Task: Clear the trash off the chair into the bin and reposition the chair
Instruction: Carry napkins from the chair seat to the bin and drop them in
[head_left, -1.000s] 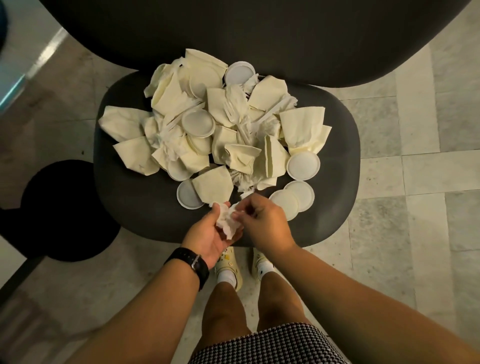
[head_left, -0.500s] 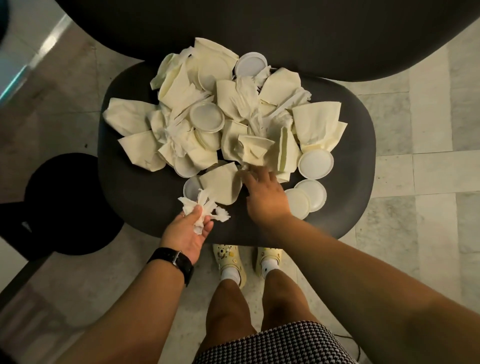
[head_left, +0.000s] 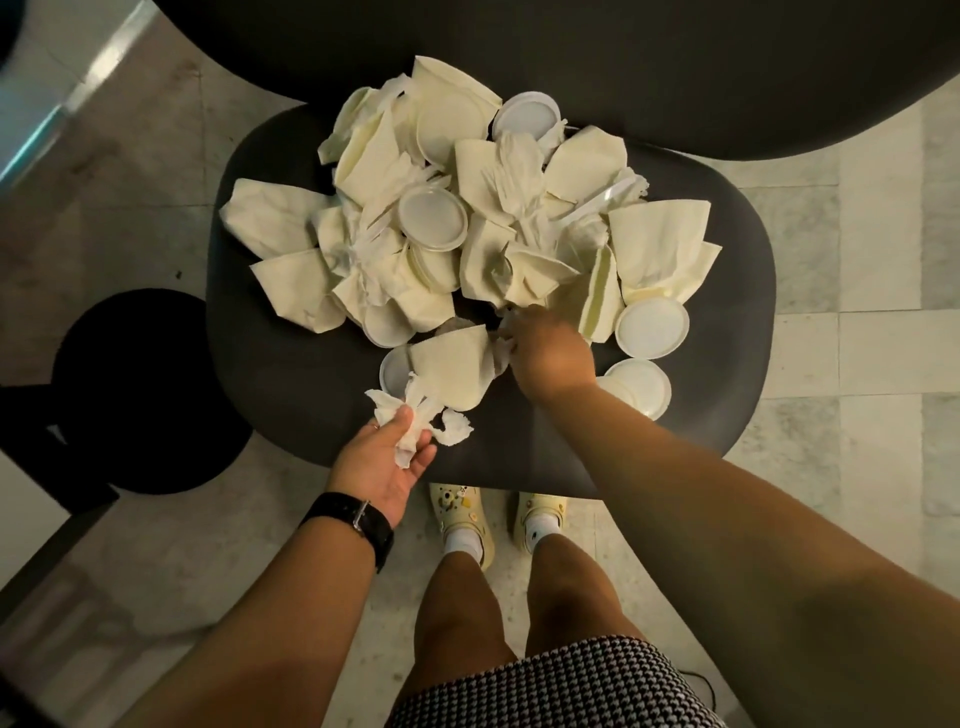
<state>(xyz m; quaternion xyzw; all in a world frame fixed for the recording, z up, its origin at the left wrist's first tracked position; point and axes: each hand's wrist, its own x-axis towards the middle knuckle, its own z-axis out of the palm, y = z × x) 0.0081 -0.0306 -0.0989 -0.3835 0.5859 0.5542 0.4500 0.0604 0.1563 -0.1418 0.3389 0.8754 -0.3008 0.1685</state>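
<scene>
A dark chair seat (head_left: 291, 364) carries a heap of cream napkins (head_left: 660, 244), white crumpled tissues and round white lids (head_left: 432, 218). My left hand (head_left: 387, 462), with a black watch on the wrist, is shut on a white crumpled tissue (head_left: 415, 421) over the seat's front edge. My right hand (head_left: 548, 353) reaches into the front of the heap, its fingers pinching another white tissue scrap (head_left: 501, 345) beside a folded napkin (head_left: 452, 369). The round black bin (head_left: 140, 389) stands on the floor left of the chair.
The chair's dark backrest (head_left: 571, 67) fills the top of the view. My legs and yellow clogs (head_left: 460, 512) stand right at the seat's front edge. Pale tiled floor (head_left: 857, 415) lies to the right of the chair.
My hands have parted: the left kept the tissue and drew left toward the seat's edge, while the right went forward into the heap and closed its fingers on a scrap.
</scene>
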